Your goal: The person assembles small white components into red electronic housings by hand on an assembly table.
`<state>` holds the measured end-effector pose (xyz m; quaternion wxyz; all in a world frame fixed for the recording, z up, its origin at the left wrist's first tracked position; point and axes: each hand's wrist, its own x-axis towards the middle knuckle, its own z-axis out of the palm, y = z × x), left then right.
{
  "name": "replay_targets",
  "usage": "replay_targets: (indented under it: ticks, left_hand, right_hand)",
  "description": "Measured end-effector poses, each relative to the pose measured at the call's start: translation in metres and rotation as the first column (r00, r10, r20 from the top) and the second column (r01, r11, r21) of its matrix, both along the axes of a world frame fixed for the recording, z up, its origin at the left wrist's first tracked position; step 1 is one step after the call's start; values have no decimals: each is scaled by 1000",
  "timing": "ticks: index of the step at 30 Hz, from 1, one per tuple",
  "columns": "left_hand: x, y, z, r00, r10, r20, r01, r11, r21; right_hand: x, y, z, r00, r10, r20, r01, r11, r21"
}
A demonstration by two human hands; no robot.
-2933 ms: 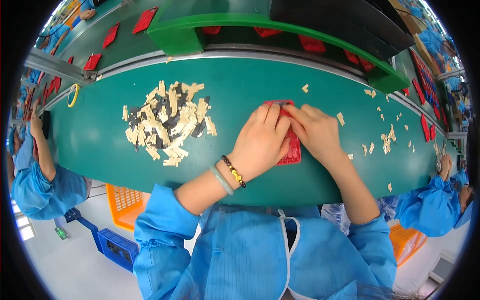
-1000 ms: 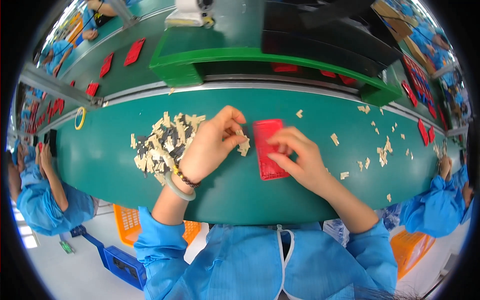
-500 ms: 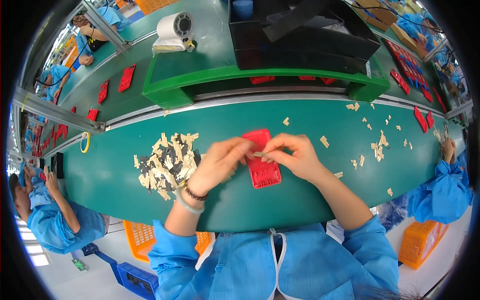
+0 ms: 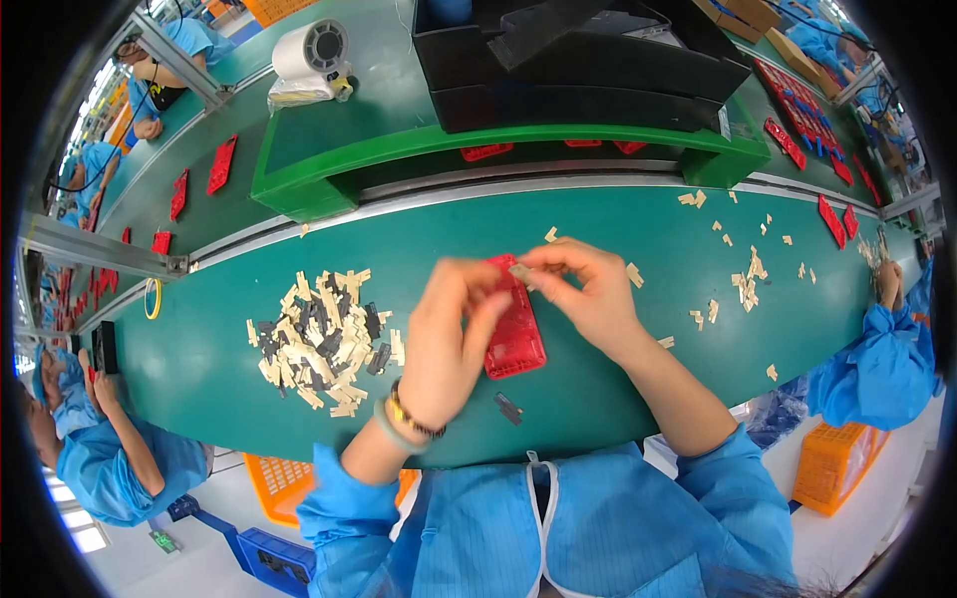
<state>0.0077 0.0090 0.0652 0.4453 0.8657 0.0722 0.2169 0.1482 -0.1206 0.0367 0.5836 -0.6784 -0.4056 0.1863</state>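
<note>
Right hand: my thumb and forefinger pinch a small pale piece above the far end of the red case, which lies on the green table. Left hand: blurred over the case's left side, thumb and fingers curved; cannot tell whether they grip it. Heap of pale and dark pieces well left, one dark piece near the case's close end.

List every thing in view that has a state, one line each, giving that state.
Left grip: open, blurred
Right grip: pinching a pale piece
Red case: lying on the table, partly covered by the left grip
Pale and dark pile: loosely heaped, mixed
Black box: open-topped
White roll: on its side
</note>
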Motion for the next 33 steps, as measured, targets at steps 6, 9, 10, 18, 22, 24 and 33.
replay_targets:
  ticks: [6, 9, 10, 18, 22, 24, 33]
  left_hand:
    - [-80, -15, -29, 796, -514, -319, 605, 672, 427]
    - [-97, 43, -35, 877, -320, -359, 461, 771, 439]
    - [-93, 53, -29, 918, -240, -315, 375, 780, 500]
    - [2, 8, -31, 979, -174, -104, 24, 610, -792]
    - [13, 4, -36, 975, -205, -87, 61, 622, -781]
    - [14, 3, -39, 982, -180, -63, 62, 615, -786]
    - [8, 7, -40, 991, -127, -31, 55, 627, -777]
  right_hand:
    - [7, -2, -15, 840, 15, -542, 107, 975, 194]
    - [0, -1, -3, 816, 41, -576, 106, 970, 220]
    - [-1, 0, 1, 821, 55, -568, 82, 974, 212]
    - [-7, -4, -12, 837, 81, -541, 34, 979, 200]
    - [-6, -6, -10, 803, 109, -586, 31, 974, 223]
    - [-7, -6, -12, 808, 100, -580, 47, 972, 232]
    - [-12, -1, -5, 855, -98, 509, 32, 990, 136]
